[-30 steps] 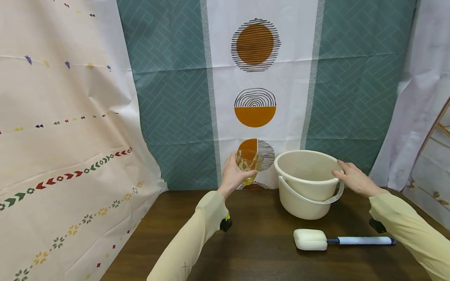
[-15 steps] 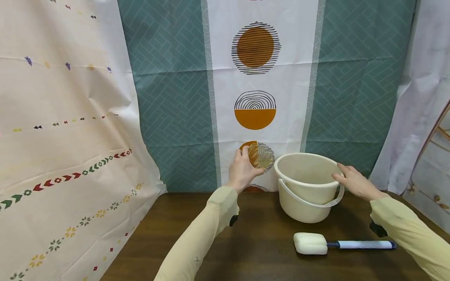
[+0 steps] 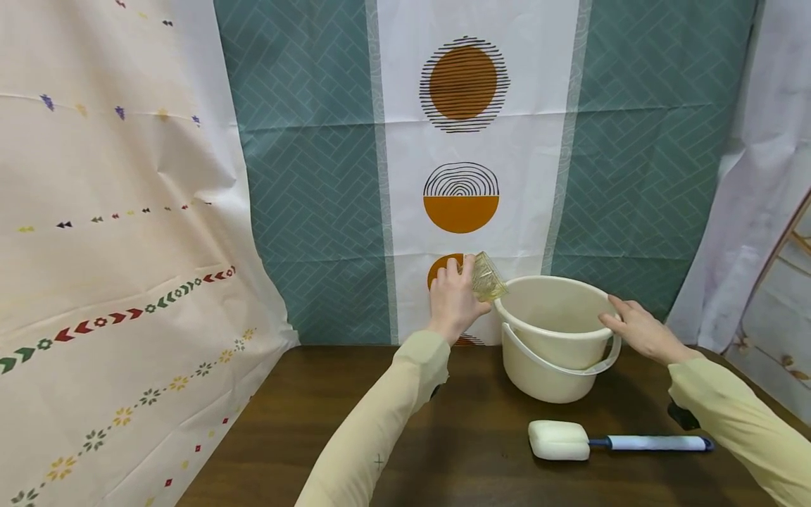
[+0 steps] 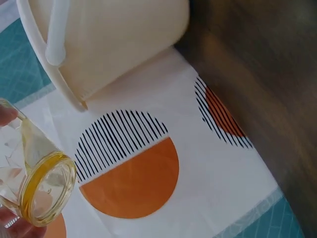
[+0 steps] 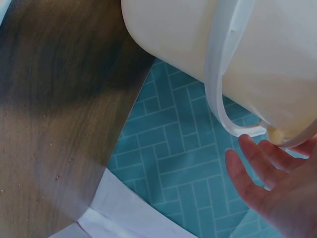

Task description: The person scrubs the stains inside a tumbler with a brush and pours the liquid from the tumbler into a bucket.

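A yellow-tinted drinking glass (image 3: 489,277) is tilted well over in my left hand (image 3: 453,299), close to the left rim of a cream bucket (image 3: 551,373). Fingers and thumb grip the glass's sides; its thick base (image 4: 47,191) shows in the left wrist view. Whether it holds liquid, I cannot tell. My right hand (image 3: 643,329) rests its thumb and fingertips on the bucket's right rim. In the right wrist view, its rather straight fingers (image 5: 257,161) lie beside the joint of the handle (image 5: 215,84).
On the dark wooden table (image 3: 481,472), a white sponge brush (image 3: 559,441) lies in front of the bucket, its long handle pointing right. A patterned green and white curtain (image 3: 304,211) hangs right behind the table, and a cream cloth (image 3: 127,282) hangs at left.
My left hand has moved right toward the bucket and turned the glass from near upright to tilted. The right hand stays on the rim.
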{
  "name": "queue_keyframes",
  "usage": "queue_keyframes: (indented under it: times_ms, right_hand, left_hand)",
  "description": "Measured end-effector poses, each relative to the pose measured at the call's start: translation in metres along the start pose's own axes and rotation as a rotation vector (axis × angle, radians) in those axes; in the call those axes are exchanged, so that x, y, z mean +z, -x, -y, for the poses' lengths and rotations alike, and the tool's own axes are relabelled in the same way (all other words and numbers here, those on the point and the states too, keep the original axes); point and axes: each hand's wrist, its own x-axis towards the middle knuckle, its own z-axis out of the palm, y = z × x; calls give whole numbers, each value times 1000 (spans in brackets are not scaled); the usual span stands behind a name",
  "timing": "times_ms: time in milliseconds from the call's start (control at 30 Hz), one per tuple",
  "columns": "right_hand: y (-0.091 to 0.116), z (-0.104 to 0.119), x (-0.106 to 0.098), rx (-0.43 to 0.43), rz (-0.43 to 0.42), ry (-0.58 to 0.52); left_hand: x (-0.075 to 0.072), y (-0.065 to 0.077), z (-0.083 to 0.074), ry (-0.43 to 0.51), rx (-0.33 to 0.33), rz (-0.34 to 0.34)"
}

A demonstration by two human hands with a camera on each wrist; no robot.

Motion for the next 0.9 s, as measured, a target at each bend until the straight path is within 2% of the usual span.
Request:
queue_keyframes:
  times_ms: [267, 400, 700, 800, 900]
  right_hand:
    - [1, 0, 1, -18, -4, 4]
    - [2, -3, 2, -23, -2, 1]
    - [1, -1, 1, -9, 8, 0]
    - [1, -1, 1, -9, 10, 3]
    - [2, 0, 1, -11, 11, 5]
  left_hand:
    - [5, 1, -3, 0, -36, 13]
    - [9, 1, -6, -82, -9, 24]
    - [23, -10, -29, -313, 194, -34]
    - [26, -14, -34, -394, 301, -97]
    - [27, -16, -37, -461, 436, -188]
